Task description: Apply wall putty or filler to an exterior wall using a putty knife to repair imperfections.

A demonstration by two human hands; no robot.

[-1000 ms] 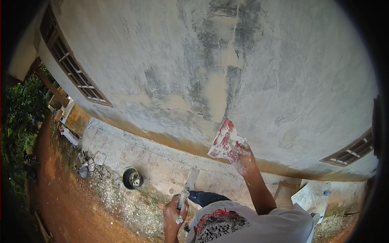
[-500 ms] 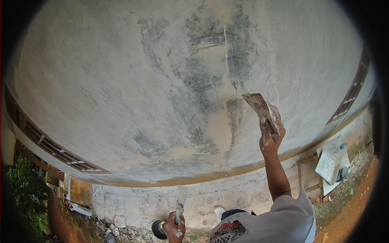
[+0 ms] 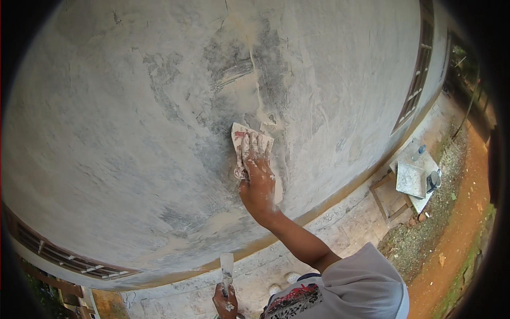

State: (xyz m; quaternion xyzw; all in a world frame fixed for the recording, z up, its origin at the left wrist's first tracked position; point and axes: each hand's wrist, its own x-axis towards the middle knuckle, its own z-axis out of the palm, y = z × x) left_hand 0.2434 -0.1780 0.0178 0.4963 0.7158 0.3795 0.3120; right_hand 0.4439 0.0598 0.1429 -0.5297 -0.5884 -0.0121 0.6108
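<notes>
In front of me rises a grey, patchy wall (image 3: 133, 127) with smears of beige filler and a ridge of wet filler (image 3: 257, 85) running down it. My right hand (image 3: 259, 178) reaches up, fingers spread over the back of a filler-smeared flat spreader (image 3: 239, 137), which lies against the wall beside that ridge. White filler coats these fingers. Low down near the wall's foot, my left hand (image 3: 225, 304) is closed round the handle of a putty knife (image 3: 227, 263). Its pale blade points upward, apart from the wall.
At the right, a whitish square board (image 3: 411, 179) lies on a larger panel beside a dark container (image 3: 433, 182) and a blue-tinted bottle (image 3: 419, 151). Barred windows (image 3: 417, 69) flank the wall. A pale paved ledge (image 3: 345, 228) runs along its base, with gravel beyond.
My right hand has swung left with the spreader and turned it flat onto the wall. My left hand still grips the putty knife. The view has shifted toward the right.
</notes>
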